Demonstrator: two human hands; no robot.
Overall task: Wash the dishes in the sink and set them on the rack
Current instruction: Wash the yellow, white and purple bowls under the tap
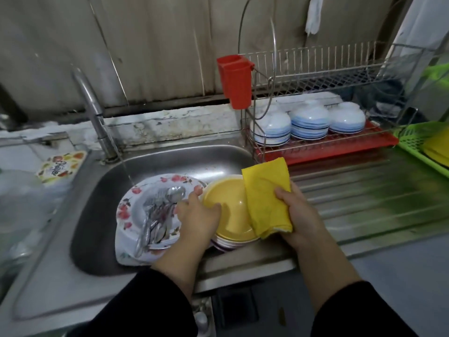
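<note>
At the far left we see a fruit-printed packet (62, 167) lying on the steel counter just beside the sink (102, 210), and behind the basin stands the faucet (93, 110), from which a thin stream of water (125, 170) falls onto the rim of a floral plate (136, 200). That plate lies tilted in the basin on top of other white dishes, and a bundle of spoons (158, 215) lies in its well. Just to the right of the spoons we find our left hand (198, 215), its fingers curled over the near-left rim of a yellow bowl (228, 210) and its thumb lying across the inside, so it grips the bowl. The yellow bowl sits on top of a stack of white bowls (226, 244) at the right side of the basin, touching the floral plate. Over the bowl's right edge hangs a folded yellow cloth (267, 200), which our right hand (298, 220) pinches from the right, thumb on top and fingers hidden beneath. Past that hand runs the ribbed steel drainboard (364, 203). Behind it stands the wire dish rack (328, 69) with a red cutlery holder (237, 81) hooked on its left end, and three stacks of upturned white-and-blue bowls (308, 122) rest on its lower tier above a red drip tray (340, 148). At the far right edge sits a green plastic basket (415, 142).
</note>
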